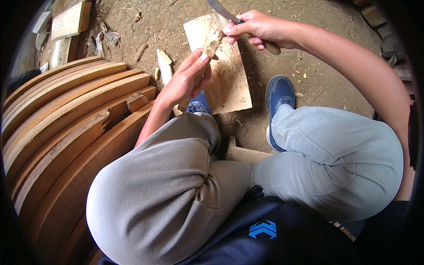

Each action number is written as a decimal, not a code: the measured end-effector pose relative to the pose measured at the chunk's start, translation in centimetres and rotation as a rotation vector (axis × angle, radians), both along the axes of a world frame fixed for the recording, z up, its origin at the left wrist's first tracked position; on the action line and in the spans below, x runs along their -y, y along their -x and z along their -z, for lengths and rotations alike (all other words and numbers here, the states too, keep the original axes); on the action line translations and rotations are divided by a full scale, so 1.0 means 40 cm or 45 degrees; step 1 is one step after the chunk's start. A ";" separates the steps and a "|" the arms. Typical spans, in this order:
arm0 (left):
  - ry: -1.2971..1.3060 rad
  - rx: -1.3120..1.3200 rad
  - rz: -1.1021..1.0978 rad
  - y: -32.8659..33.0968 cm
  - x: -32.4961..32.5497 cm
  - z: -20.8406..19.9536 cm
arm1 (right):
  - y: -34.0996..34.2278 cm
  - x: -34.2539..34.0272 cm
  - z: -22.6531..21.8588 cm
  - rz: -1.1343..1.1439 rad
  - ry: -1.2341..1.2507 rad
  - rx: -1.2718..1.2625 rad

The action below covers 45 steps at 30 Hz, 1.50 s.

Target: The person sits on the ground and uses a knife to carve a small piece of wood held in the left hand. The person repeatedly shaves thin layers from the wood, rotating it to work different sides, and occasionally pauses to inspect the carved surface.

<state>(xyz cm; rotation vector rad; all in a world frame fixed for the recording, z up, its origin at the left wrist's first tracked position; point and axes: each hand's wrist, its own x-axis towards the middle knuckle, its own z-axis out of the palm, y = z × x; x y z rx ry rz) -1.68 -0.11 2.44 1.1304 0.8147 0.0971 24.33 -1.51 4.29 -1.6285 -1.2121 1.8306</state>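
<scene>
My left hand [191,79] is closed around a small pale piece of wood [212,47], knobby and carved-looking, whose upper end sticks out past the thumb. Close beside it, my right hand [260,31] grips a knife [223,10] by its wooden handle. The blade points up and to the left, toward the top edge of the view. My right thumb and fingertips are at the wood's upper end; whether they touch it I cannot tell. Beneath both hands a flat, light wooden board [232,84] lies on the ground.
Long curved planks [75,115] are stacked along the left side. A wood offcut [164,66] lies left of the board, with shavings scattered over the dirt floor [327,62]. My blue shoes [281,90] flank the board's near end. More timber [373,17] stands at the upper right.
</scene>
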 end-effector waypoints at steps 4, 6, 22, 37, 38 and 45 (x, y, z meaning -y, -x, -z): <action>-0.032 -0.001 0.007 -0.017 0.011 0.003 | -0.012 -0.002 -0.007 0.017 -0.006 -0.023; -0.029 0.021 0.040 -0.027 0.008 0.011 | -0.017 0.004 -0.015 0.003 0.004 -0.001; -0.073 -0.109 -0.010 -0.004 -0.001 0.050 | -0.051 0.013 0.064 -0.252 -0.427 0.756; -0.457 0.294 -0.032 0.005 0.000 -0.014 | -0.087 0.025 0.093 -0.017 -0.348 1.023; -0.479 0.289 -0.025 0.005 0.000 -0.018 | -0.087 0.027 0.094 -0.019 -0.360 1.018; -0.426 0.269 -0.005 0.003 -0.002 -0.018 | -0.087 0.034 0.094 -0.050 -0.275 0.933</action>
